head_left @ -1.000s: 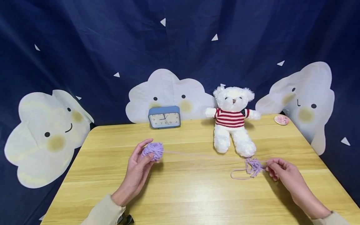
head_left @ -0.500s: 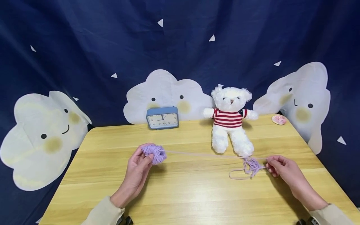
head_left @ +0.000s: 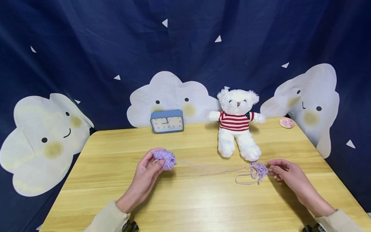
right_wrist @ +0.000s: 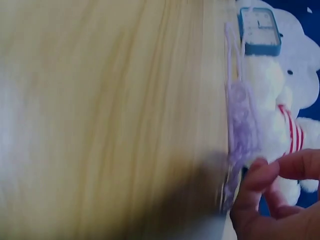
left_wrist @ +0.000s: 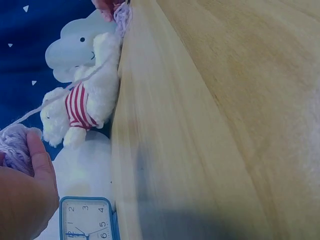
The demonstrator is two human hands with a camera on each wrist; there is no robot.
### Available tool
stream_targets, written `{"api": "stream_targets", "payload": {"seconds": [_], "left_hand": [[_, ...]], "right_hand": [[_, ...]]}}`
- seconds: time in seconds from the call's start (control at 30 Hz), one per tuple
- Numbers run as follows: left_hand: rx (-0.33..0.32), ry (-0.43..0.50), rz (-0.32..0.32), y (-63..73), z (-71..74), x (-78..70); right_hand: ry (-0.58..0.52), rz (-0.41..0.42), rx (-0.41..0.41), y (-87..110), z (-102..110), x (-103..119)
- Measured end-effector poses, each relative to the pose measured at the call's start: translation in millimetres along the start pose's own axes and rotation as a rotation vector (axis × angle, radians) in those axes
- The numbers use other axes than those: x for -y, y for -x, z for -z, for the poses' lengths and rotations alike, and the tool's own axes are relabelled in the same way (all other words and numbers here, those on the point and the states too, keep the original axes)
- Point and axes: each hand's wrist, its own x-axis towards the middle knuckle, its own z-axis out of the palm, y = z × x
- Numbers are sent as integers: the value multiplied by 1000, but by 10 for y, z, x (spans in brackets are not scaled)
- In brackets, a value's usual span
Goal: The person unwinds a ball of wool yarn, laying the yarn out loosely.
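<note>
A small ball of lilac yarn (head_left: 165,159) is gripped between the thumb and fingers of my left hand (head_left: 146,177), above the left middle of the table. From it a thin strand of yarn (head_left: 203,167) sags rightward to a loose tangle of the same yarn (head_left: 259,170) in front of the teddy bear. My right hand (head_left: 290,177) is at the tangle's right side, its curled fingers holding the yarn there; the exact grip is partly hidden. In the right wrist view, the thumb and forefinger (right_wrist: 262,172) meet beside the blurred tangle (right_wrist: 242,120).
A white teddy bear (head_left: 235,122) in a red-striped shirt sits at the back of the wooden table (head_left: 203,206). Left of it stands a blue alarm clock (head_left: 167,121). A round pink disc (head_left: 286,122) lies at the back right corner. Behind hangs a dark blue cloud-print curtain (head_left: 185,42).
My left hand has moved a little to the right with the yarn ball. My right hand has shifted slightly left. The strand between them, taut half a second ago, now hangs slack.
</note>
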Motion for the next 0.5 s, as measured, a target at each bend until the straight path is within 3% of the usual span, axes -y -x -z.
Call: {"api": "stream_targets", "payload": {"seconds": [0.17,0.3,0.37,0.5], "left_hand": [[8,1,-2,1,-28,-11],[7,2,1,10,-52,-25],[12,4,4,17,-61,-31],[15,21,29,16,-75,-36]], "right_hand": [[39,94,-167,112,-175,101],[-26,164,-243,178,-388,265],[-88,184,-219,190,-507,356],[-163,227,-76,196,-742,511]]}}
